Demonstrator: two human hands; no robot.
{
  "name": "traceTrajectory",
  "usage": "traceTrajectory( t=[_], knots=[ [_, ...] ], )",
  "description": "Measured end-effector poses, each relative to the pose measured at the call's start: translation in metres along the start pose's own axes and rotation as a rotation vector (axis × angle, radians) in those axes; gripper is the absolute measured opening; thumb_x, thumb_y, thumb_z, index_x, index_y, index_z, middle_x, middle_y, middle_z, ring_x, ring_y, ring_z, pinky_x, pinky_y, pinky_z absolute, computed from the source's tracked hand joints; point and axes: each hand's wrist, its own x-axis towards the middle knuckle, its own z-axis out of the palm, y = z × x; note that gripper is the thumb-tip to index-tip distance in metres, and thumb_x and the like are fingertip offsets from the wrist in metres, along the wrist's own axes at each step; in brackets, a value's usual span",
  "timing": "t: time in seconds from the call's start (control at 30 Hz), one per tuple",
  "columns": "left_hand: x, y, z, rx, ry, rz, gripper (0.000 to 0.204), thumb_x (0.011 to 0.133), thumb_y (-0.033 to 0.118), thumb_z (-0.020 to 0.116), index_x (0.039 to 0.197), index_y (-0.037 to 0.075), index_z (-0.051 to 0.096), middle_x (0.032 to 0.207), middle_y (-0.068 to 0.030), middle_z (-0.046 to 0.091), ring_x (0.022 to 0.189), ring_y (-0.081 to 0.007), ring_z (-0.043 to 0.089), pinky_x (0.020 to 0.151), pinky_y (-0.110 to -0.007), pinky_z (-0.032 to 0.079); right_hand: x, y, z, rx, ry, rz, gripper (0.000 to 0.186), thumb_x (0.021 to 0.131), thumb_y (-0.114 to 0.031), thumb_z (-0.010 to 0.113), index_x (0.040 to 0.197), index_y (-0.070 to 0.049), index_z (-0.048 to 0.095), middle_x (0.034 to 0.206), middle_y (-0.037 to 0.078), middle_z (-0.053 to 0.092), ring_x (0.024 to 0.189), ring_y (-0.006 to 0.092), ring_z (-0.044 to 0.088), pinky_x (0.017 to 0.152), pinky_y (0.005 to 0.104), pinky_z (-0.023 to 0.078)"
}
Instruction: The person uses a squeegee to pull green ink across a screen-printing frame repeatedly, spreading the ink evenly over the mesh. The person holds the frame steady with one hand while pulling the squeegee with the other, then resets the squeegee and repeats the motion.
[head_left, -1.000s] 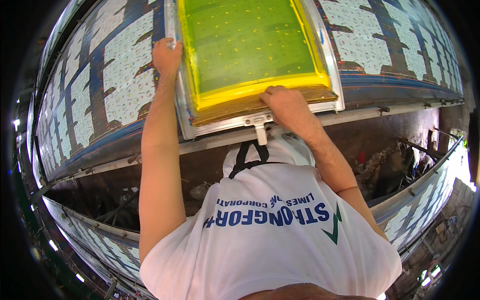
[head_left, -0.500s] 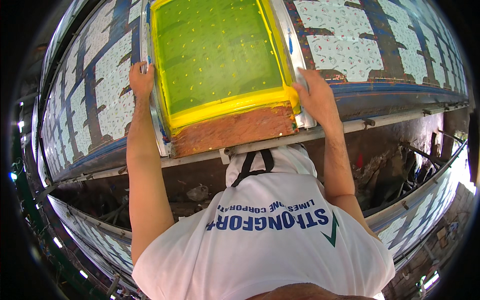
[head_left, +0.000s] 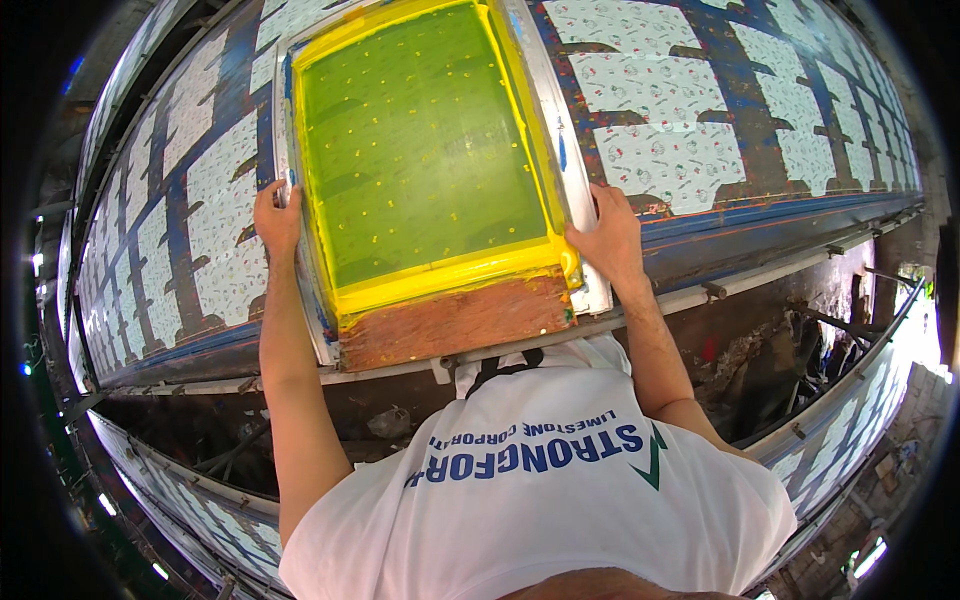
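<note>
A screen printing frame (head_left: 553, 128) with light metal sides lies on the long table in front of me. Its green mesh (head_left: 420, 150) is bordered by yellow ink, and small yellow specks dot it. A reddish-brown wooden board (head_left: 455, 320) runs along the near end. My left hand (head_left: 279, 220) is closed around the left side rail, thumb on the inner side. On the opposite rail, my right hand (head_left: 612, 243) grips near the yellow-stained lower corner, its thumb toward the mesh. Some fingertips of both hands are hidden behind the rails.
White printed fabric pieces (head_left: 668, 165) lie in rows on the dark, ink-stained table, both left and right of the frame. A metal rail (head_left: 770, 270) with short pegs follows the near edge. Behind me stands another table (head_left: 200, 510) with similar pieces.
The view has shifted, so frame, table and hands all sit lower in the picture. Both hands stay on the side rails; the frame looks unmoved against the table edge.
</note>
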Motion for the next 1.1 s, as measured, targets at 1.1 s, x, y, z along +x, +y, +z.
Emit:
traceTrajectory(
  t=[1.1],
  knots=[
    [0.011,0.113,0.013,-0.066,0.151,-0.115,0.034,0.081,0.035,0.093,0.105,0.013,0.084,0.105,-0.0109,0.081,0.090,-0.0270,0.074,0.083,-0.041,0.059,0.029,0.071,-0.068,0.060,0.021,0.059,0.060,0.075,-0.016,0.086,0.129,0.002,0.067,0.108,0.015,0.063,0.097,0.0334,0.066,0.086,0.0428,0.056]
  ],
)
